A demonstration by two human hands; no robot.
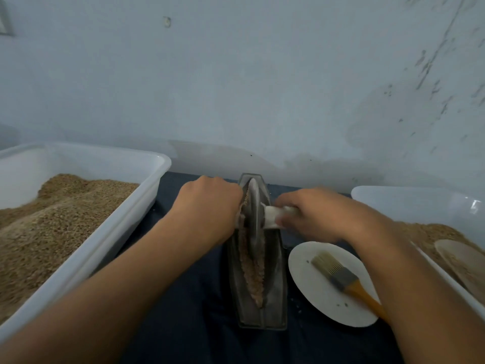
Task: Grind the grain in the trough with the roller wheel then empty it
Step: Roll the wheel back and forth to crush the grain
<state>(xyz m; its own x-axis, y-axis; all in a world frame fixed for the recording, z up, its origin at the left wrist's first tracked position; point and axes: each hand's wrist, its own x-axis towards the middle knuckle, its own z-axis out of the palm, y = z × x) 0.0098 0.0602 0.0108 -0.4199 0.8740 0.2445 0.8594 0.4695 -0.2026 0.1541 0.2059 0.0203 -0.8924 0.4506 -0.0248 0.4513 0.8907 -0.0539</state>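
Standing on edge in the far half of the trough (273,292), upright: the roller wheel (254,214), its white handle (273,215) sticking out crosswise to either side. Gripping the handle left of the wheel, fingers curled round it and knuckles up: the left hand (210,206). Gripping the handle right of the wheel, fingers wrapped over the white bar, slightly blurred: the right hand (312,214). Lying along the trough's groove, from under the wheel down to the near tip: a strip of brownish grain (253,271). Resting lengthwise on a dark blue cloth (199,334), narrow end toward the wall: the trough itself.

Sitting left of the trough: a large white tub (126,232) heaped with tan grain. Sitting just right of the trough's near half: a white plate (315,292), carrying a brush (338,275) with an orange handle, bristles pointing toward the trough. Standing farther right of the trough, beyond the plate: a second white tub (409,203) holding grain and a pale scoop (462,261), partly hidden behind the right forearm.
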